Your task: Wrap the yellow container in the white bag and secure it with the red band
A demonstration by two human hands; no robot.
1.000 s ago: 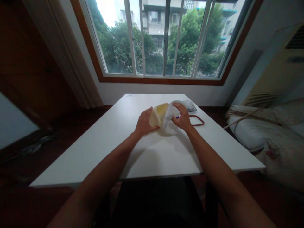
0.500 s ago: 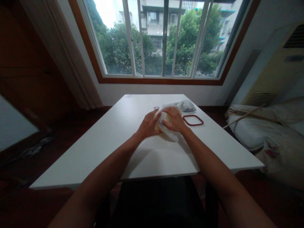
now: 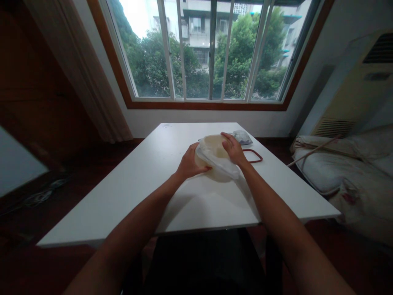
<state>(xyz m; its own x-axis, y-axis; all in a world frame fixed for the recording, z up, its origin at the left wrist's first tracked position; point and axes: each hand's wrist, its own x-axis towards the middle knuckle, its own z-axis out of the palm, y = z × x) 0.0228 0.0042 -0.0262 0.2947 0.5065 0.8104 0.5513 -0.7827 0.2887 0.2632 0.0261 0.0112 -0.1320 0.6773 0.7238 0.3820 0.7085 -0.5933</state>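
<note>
A cream-coloured trash bin (image 3: 202,159) lies tilted on the white table in front of me, its opening turned partly toward me. A thin white plastic bag (image 3: 227,167) lines it and folds over its rim, hanging loose at the lower right. My left hand (image 3: 188,162) is wrapped round the bin's left side, thumb along the near side. At the right rim, my right hand (image 3: 233,150) grips the bag's edge, fingers over the outside and thumb near the opening. A dark red rounded-square ring (image 3: 257,155) lies just right of my right hand, partly hidden by it.
A crumpled whitish-grey plastic packet (image 3: 242,137) rests behind the ring on the white table (image 3: 129,196). Right of the table are bulky covered bundles (image 3: 322,164) with a stick (image 3: 313,151) across them. A window is beyond the far edge.
My hands have spread apart, the right one moving right and slightly up. The bag now lies wider over the rim, and the bin's opening shows more.
</note>
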